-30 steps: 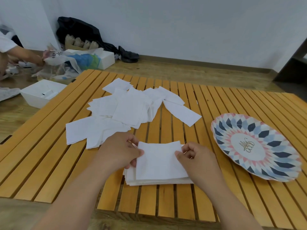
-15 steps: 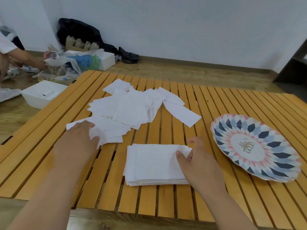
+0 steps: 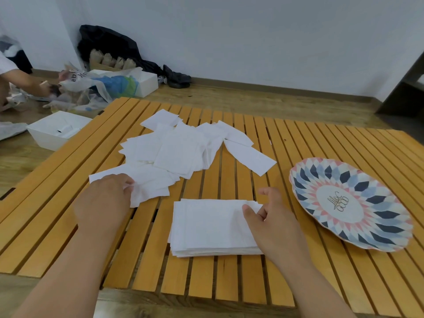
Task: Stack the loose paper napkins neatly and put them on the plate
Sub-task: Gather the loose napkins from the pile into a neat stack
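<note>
Left of centre, left hand (image 3: 103, 200) fingers pinch one loose white paper napkin (image 3: 151, 191); better peel it off singly, right hand (image 3: 275, 226) fingers loosely steadying the white napkin stack (image 3: 206, 226).

The plate (image 3: 351, 203) reads "life" and "GOOD" in gold at its centre
</note>
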A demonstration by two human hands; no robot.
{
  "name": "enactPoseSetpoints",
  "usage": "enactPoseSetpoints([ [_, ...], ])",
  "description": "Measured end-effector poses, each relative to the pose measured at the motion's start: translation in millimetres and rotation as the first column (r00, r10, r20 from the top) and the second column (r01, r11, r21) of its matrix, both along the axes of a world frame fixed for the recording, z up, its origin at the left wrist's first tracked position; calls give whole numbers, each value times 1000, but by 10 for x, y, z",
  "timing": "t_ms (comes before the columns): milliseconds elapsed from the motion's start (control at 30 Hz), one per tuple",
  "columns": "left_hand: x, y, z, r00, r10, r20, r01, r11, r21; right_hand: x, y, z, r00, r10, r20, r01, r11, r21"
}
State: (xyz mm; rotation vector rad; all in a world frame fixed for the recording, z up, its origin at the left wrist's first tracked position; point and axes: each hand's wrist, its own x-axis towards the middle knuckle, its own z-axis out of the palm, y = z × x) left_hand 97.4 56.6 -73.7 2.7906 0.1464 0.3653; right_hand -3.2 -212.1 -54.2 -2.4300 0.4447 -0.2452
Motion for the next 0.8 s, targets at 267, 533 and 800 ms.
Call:
enactPoseSetpoints([
  [267, -47, -93, 302, 985, -27, 171, 68, 969, -236, -16, -17, 63, 998, -11, 65, 12, 1000, -7],
  [533, -412, -590, 886, 891, -455, -11, 209, 431, -878, 33, 25, 195, 986, -17, 167, -79, 831, 551],
  [800, -489, -732, 806, 693, -705, -149, 329, 494, -805, -34, 6, 293, 995, 63, 76, -98, 568, 817],
])
